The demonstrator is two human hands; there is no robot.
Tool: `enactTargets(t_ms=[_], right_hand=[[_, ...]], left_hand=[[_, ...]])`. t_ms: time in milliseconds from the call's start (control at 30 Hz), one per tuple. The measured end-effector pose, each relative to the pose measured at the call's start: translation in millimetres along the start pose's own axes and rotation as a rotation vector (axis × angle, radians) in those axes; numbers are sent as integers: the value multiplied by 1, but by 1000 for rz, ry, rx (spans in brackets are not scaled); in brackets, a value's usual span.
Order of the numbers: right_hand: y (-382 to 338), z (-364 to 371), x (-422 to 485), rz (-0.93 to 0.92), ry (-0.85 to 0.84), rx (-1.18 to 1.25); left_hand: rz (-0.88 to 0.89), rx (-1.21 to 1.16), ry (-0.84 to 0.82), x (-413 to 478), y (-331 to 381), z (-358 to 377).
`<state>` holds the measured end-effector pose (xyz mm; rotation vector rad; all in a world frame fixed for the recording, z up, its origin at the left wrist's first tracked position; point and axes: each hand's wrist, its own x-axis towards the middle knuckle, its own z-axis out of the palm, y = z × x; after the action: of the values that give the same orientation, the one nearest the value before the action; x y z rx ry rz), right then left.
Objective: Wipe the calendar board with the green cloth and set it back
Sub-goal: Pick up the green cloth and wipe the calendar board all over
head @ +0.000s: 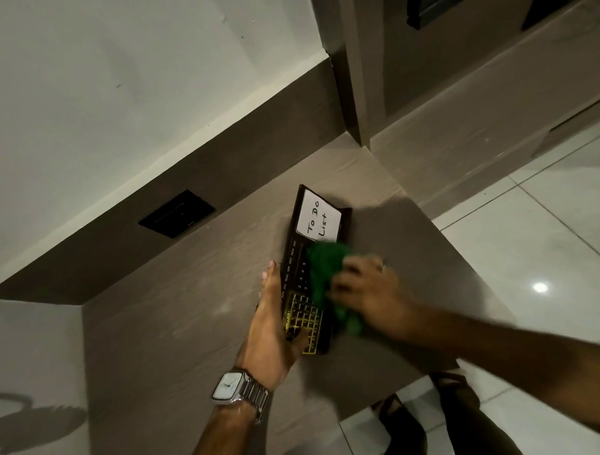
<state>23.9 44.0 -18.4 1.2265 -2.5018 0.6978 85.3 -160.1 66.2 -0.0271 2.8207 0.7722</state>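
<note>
A dark calendar board (294, 261) with month names, a yellow number grid and a white "To Do List" panel is held tilted above a brown wooden counter (178, 299). My left hand (273, 327), with a wristwatch, grips the board's near left edge, thumb on the grid. My right hand (369, 293), blurred, presses a bunched green cloth (325, 270) against the board's right half. The cloth covers part of the board's middle and right edge.
A black wall socket plate (176, 213) sits on the dark backsplash to the left. A brown cabinet column (361, 72) rises behind the counter's far corner. Glossy white floor tiles (530, 236) lie to the right, and my feet in dark sandals (444, 409) show below the counter edge.
</note>
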Motion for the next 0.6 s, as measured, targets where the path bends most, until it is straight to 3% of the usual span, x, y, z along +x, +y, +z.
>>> enactTargets(t_ms=[133,167,333,500,600], right_hand=[[79,-38,60,472,15,-122],[86,-41,68,516,19,-176],[30,-25,43,318,-11,-29],[-21,-8,-16,-3,-116,201],[24,-17,12,132,-36,145]], left_hand=[[-12,-5,-14,0,2,-1],[-25,-17,-16,0,3,-1],[-30,-24,-7,0,6,-3],[-15,-45,-15,-1,5,-4],[-26,-61,-21,-1,7,-4]])
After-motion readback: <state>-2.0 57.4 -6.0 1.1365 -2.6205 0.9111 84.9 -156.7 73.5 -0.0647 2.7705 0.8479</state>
